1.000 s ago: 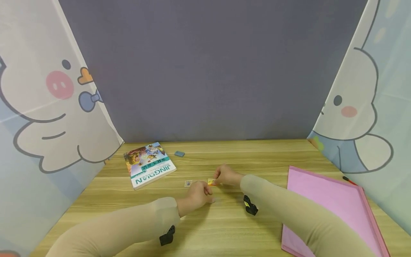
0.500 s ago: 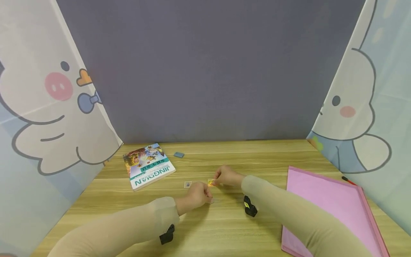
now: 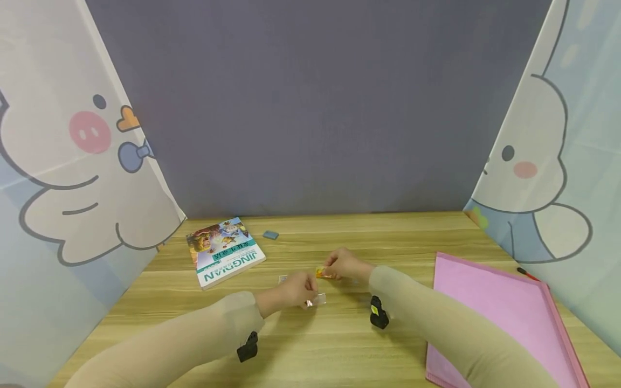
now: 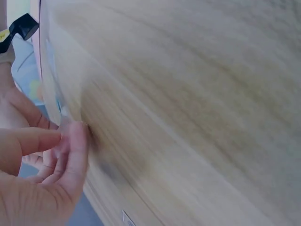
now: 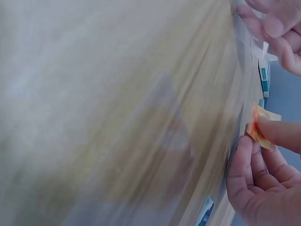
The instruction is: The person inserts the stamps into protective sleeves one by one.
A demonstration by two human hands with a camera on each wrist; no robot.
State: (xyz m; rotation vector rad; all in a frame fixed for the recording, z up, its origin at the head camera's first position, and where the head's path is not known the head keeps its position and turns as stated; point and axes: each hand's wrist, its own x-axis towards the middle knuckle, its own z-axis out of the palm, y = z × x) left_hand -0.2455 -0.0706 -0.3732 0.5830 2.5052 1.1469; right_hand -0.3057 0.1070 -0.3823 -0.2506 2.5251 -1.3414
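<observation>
My left hand pinches a small clear plastic sleeve low over the wooden table. In the left wrist view, thumb and fingertips meet on the see-through piece. Farther back and slightly right, my right hand pinches a small orange-and-yellow stamp. The right wrist view shows this stamp tilted between thumb and fingers, off the table. Another pale-bordered stamp lies on the table, partly hidden behind the left hand. A flat transparent piece shows on the table in the right wrist view.
A colourful book lies at the back left, with a small blue-grey block beside it. To the right lies a pink folder, near a black-and-red pen-like item. Upright panels close off the back and both sides.
The right hand has lifted the orange-and-yellow stamp, which lay flatter before. The left hand has shifted slightly left, and the clear sleeve in its fingers now shows more plainly, raised.
</observation>
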